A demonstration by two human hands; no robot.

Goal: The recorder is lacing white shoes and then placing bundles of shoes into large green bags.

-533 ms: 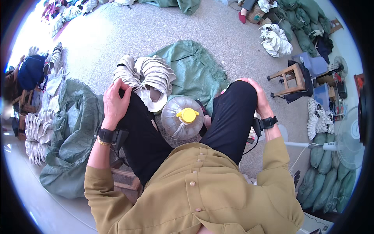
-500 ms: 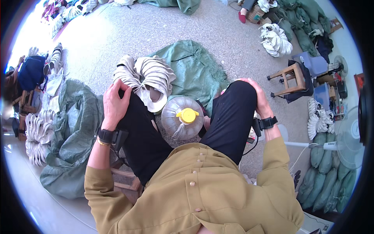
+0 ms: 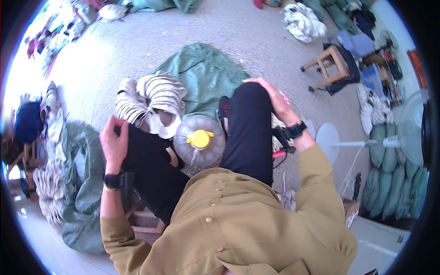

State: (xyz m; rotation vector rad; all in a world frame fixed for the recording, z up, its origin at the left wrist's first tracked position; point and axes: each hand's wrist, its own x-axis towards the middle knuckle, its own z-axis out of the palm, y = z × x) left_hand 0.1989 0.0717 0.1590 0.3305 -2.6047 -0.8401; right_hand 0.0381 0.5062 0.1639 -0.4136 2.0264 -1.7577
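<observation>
My left hand (image 3: 114, 143) rests on my left knee, its fingers loosely bent and the thumb apart, with nothing in it. Over the outer side of my right knee lies my right hand (image 3: 278, 104), fingers stretched along the dark trousers (image 3: 247, 133) and holding nothing. Between my legs stands a clear, round plastic jug (image 3: 183, 151) with a yellow cap (image 3: 200, 139). Just beyond my left knee sits a tied bundle of off-white pieces shaped like shoe uppers (image 3: 162, 94). It lies against a green woven sack (image 3: 206, 68) spread on the floor.
To the left are another green sack (image 3: 82, 183) and stacked off-white pieces (image 3: 48, 183). A wooden stool (image 3: 332, 64) stands at the far right, near a white fan (image 3: 412, 128) and filled green sacks (image 3: 389, 188). Another off-white bundle (image 3: 305, 23) lies farther off.
The view has swung to the right, so the jug, bundle and both knees appear farther left. Both hands stay on the knees.
</observation>
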